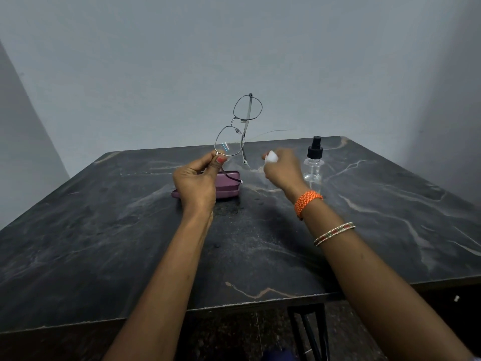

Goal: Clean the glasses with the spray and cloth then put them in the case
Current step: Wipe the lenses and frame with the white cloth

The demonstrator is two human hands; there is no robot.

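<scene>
My left hand pinches the thin metal-framed glasses at the rim of the lower lens and holds them upright above the table, one lens over the other. To their right, my right hand is closed around a small white cloth, a short way from the lower lens and not touching it. A purple glasses case lies shut on the table, partly hidden behind my left hand. The clear spray bottle with a black nozzle stands upright just right of my right hand.
A dark marble-patterned table fills the view, its near edge running across the bottom. A grey wall stands behind it. Black metal legs show below the front edge.
</scene>
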